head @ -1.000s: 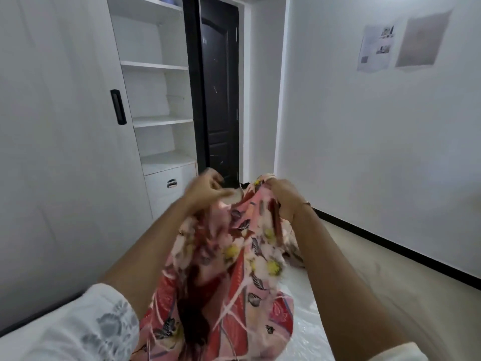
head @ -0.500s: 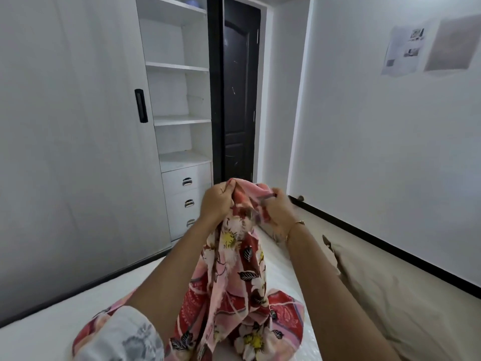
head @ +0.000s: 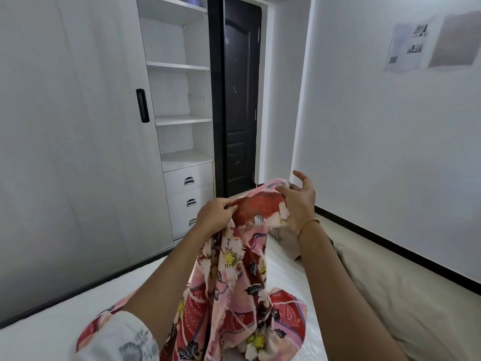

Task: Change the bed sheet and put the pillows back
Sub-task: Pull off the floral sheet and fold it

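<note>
At the bottom centre of the frame, the pink and red flower-printed cotton bed sheet (head: 242, 282) bunches on the white plastic-covered mattress (head: 65, 316) and rises to mid-frame. There the left hand (head: 214, 216) pinches its top edge, and the right hand (head: 299, 201) holds the edge between thumb and forefinger, other fingers spread. A beige pillow (head: 406, 303) lies lower right, with a white shelf-and-drawer wardrobe (head: 182, 126) and dark door (head: 239, 100) behind.

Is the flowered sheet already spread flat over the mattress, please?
No, the flowered sheet hangs bunched from both hands above the bare mattress.
</note>
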